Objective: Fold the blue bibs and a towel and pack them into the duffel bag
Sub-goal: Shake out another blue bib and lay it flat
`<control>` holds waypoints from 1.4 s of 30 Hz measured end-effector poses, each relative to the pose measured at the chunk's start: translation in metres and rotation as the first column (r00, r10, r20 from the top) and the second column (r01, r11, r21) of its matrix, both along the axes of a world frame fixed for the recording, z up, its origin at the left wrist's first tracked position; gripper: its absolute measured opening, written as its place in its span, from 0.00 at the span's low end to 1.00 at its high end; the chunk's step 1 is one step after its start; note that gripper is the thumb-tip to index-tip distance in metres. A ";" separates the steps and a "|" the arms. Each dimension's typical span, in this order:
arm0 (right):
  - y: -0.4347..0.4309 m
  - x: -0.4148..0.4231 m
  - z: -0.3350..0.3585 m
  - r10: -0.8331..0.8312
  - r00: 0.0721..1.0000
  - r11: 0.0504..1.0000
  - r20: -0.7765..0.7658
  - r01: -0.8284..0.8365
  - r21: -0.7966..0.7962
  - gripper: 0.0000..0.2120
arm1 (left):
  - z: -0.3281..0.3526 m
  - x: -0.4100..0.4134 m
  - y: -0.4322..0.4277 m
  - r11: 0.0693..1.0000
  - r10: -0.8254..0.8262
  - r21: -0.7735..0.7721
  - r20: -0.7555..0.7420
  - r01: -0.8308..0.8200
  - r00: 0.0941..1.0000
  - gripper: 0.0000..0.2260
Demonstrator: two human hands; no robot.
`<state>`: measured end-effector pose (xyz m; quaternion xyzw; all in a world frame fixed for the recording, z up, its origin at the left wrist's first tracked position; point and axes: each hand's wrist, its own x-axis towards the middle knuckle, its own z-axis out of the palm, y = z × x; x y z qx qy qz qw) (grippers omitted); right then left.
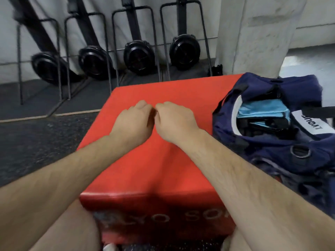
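Both hands sit over the middle of the red foam box [163, 160], toward its far edge. Left hand [134, 122] and right hand [175, 122] are knuckles-up, fingers curled in, fingertips nearly touching each other. No cloth is visible in either one; whether they pinch something small cannot be told, frame is blurred there. Reads as loosely clenched, empty. The box top is bare around them.

The duffel bag [272, 142], navy, lies on the right side of the box, overhanging its right edge. The long axis runs roughly from the near right corner toward the far right corner, with the opening turned up and toward the person, probably so items drop in from the work surface without lifting the bag. Inside, a light blue folded piece [262, 109] lies flat near the top of the opening, long side across the bag mouth; likely the blue bibs, already packed. A white band curves along the opening's left side; towel or bag lining, cannot tell.

Judgement: packing looks mostly or fully done, nothing left on the box to fold. Hands meeting mid-box suggests a pause or finish gesture. The bag is unzipped.
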<state>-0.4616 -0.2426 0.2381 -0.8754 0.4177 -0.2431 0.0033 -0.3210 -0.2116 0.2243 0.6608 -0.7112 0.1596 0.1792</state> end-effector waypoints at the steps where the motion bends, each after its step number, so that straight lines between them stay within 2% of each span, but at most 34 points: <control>1: 0.012 0.018 0.001 0.045 0.999 0.999 -0.023 -0.045 0.000 0.11 | 0.001 0.017 0.018 1.000 0.015 -0.010 0.059 -0.015 0.998 0.08; 4: 0.052 0.070 0.000 0.163 0.983 0.986 -0.087 -0.165 -0.011 0.10 | 0.001 0.064 0.074 0.995 0.097 -0.012 0.176 -0.096 0.980 0.14; 7: 0.093 0.116 -0.007 0.271 0.952 0.962 -0.141 -0.273 0.004 0.10 | -0.010 0.105 0.126 0.979 0.200 0.010 0.185 -0.205 0.962 0.15; 11: 0.146 0.180 -0.018 0.378 0.915 0.926 -0.143 -0.373 0.060 0.10 | -0.028 0.157 0.193 0.940 0.332 0.034 0.126 -0.338 0.935 0.13; 14: 0.186 0.238 -0.025 0.432 0.877 0.901 -0.208 -0.413 0.130 0.11 | -0.047 0.197 0.238 0.887 0.448 0.104 0.048 -0.451 0.893 0.08; 16: 0.211 0.279 -0.034 0.460 0.847 0.887 -0.267 -0.422 0.189 0.13 | -0.063 0.225 0.264 0.845 0.517 0.166 -0.004 -0.509 0.856 0.12; 19: 0.241 0.331 -0.063 0.505 0.803 0.861 -0.315 -0.440 0.257 0.14 | -0.099 0.267 0.296 0.772 0.619 0.250 -0.084 -0.585 0.781 0.13; 21: 0.253 0.353 -0.100 0.531 0.795 0.835 -0.293 -0.433 0.339 0.13 | -0.132 0.287 0.313 0.734 0.661 0.305 -0.117 -0.606 0.741 0.11; 24: 0.263 0.364 -0.174 0.524 0.813 0.784 -0.254 -0.343 0.518 0.12 | -0.194 0.298 0.327 0.680 0.691 0.438 -0.113 -0.588 0.714 0.10; 29: 0.279 0.351 -0.283 0.538 0.760 0.700 -0.366 -0.160 0.696 0.13 | -0.309 0.286 0.330 0.605 0.705 0.671 -0.201 -0.429 0.680 0.09; 32: 0.279 0.348 -0.319 0.586 0.678 0.686 -0.443 -0.124 0.717 0.15 | -0.363 0.278 0.329 0.537 0.766 0.779 -0.290 -0.324 0.573 0.12; 36: 0.263 0.339 -0.349 0.629 0.532 0.697 -0.566 -0.065 0.714 0.18 | -0.417 0.276 0.327 0.428 0.852 0.862 -0.284 -0.272 0.439 0.17; 38: 0.259 0.335 -0.358 0.636 0.476 0.700 -0.607 -0.027 0.713 0.18 | -0.437 0.279 0.325 0.407 0.875 0.883 -0.305 -0.232 0.375 0.18; 40: 0.257 0.333 -0.365 0.635 0.456 0.694 -0.623 0.017 0.720 0.15 | -0.451 0.282 0.323 0.386 0.883 0.903 -0.303 -0.188 0.359 0.22; 42: 0.256 0.334 -0.372 0.631 0.464 0.685 -0.622 0.043 0.727 0.14 | -0.462 0.282 0.320 0.353 0.881 0.921 -0.270 -0.162 0.389 0.26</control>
